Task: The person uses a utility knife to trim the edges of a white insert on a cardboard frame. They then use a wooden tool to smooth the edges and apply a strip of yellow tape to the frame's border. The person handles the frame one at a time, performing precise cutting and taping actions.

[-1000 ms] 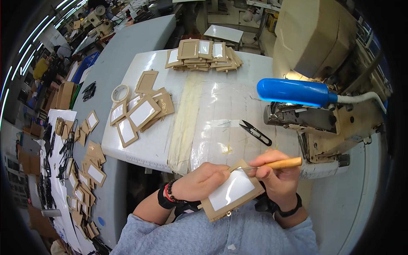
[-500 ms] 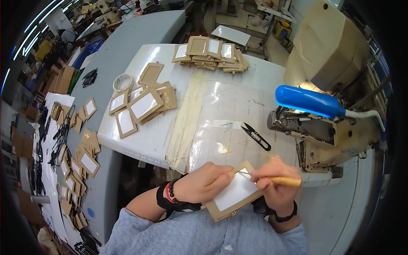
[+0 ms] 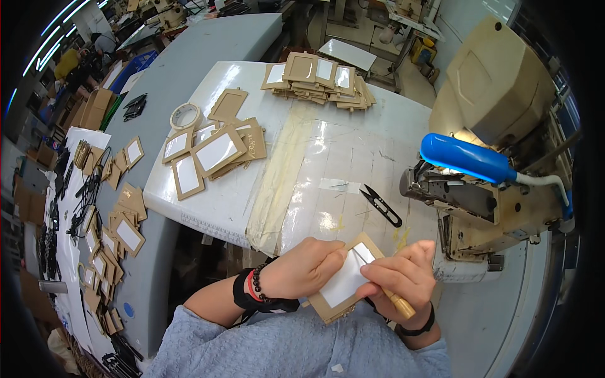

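Observation:
Close to my body is a tan card holder (image 3: 341, 286) with a white window, tilted up to the right. My left hand (image 3: 305, 268) pinches its left edge, thumb along the border. My right hand (image 3: 403, 274) is closed around a wooden-handled awl (image 3: 401, 305); the handle points down toward me, and the thin metal shaft reaches over the window near its top corner. Whether the tip is under the border I cannot tell. Black thread snips (image 3: 381, 206) lie on the table beyond my right hand.
A sewing machine (image 3: 472, 201) with a blue lamp (image 3: 466, 157) stands at the right. Stacked tan holders (image 3: 302, 66) lie at the back, and another pile (image 3: 217, 151) is left of centre beside a tape roll (image 3: 186, 117). More holders (image 3: 129, 237) cover the grey side table (image 3: 208, 50).
My right hand has turned, swinging the awl's handle from pointing right to pointing down toward me. My left hand still grips the card holder. The view has shifted slightly.

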Action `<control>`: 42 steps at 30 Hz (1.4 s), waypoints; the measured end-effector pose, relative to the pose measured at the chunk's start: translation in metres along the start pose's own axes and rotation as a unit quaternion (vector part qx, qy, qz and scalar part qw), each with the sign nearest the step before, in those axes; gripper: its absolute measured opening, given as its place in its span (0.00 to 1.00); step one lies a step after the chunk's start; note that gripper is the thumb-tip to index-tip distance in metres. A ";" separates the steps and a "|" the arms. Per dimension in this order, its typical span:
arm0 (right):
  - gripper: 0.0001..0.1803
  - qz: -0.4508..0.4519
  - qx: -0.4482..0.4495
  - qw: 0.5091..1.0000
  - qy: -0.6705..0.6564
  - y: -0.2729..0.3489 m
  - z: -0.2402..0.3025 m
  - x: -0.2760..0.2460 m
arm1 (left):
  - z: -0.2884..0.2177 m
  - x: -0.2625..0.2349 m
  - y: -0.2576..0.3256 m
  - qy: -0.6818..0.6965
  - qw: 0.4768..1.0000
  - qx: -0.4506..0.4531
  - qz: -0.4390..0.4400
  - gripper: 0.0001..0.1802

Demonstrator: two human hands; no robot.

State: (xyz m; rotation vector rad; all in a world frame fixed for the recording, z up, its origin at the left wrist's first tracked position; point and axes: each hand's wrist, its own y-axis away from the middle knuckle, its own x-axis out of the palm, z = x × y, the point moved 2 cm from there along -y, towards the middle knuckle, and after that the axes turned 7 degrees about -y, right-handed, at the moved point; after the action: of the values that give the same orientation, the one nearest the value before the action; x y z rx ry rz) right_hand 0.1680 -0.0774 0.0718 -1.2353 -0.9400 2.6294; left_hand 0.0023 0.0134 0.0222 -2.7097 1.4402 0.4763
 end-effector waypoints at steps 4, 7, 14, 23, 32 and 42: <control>0.14 -0.005 -0.002 1.000 0.012 0.002 0.001 0.001 | -0.002 -0.001 0.001 0.003 1.000 -0.003 -0.002 0.17; 0.14 0.000 -0.007 1.000 0.004 0.003 0.002 0.002 | 0.000 0.000 0.001 0.007 1.000 0.002 -0.002 0.17; 0.16 -0.041 -0.037 0.996 -0.077 0.006 -0.004 -0.009 | 0.003 0.002 0.001 0.017 1.000 -0.006 -0.024 0.18; 0.19 -0.178 0.250 0.910 -0.279 0.020 -0.024 0.006 | 0.019 0.007 -0.005 0.179 0.982 -0.056 -0.011 0.21; 0.08 -0.124 0.358 0.860 -0.341 0.012 -0.020 0.016 | 0.004 0.003 -0.004 0.169 0.981 -0.095 -0.023 0.24; 0.08 -0.113 0.282 0.905 -0.298 0.023 -0.030 0.017 | -0.004 0.008 -0.003 0.003 0.995 -0.075 -0.070 0.15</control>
State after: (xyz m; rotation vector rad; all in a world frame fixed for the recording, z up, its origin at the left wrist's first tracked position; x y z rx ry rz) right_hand 0.1821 -0.0758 0.0333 -0.1785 -0.2701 2.8032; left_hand 0.0100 0.0076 0.0229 -2.9047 1.2526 0.5917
